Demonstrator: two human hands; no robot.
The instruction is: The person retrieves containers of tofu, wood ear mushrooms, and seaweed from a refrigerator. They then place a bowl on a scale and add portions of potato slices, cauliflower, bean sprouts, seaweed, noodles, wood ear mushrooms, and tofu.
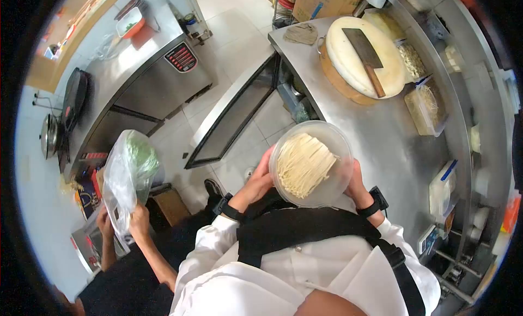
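Note:
I hold a round clear plastic container (327,136) of pale noodle strips (303,164) in front of my chest, over the near edge of the steel counter (376,136). My left hand (260,179) grips its left side and my right hand (356,181) grips its right side. Both wrists wear black bands. The container tilts toward me, so its contents show through the top.
A round wooden chopping block (348,79) with a cleaver (366,53) stands farther along the counter, beside tubs of food (427,106) and a cloth (300,33). At lower left, another person's hands (139,221) hold a clear bag of greens (128,172). A steel appliance (155,71) stands across the tiled aisle.

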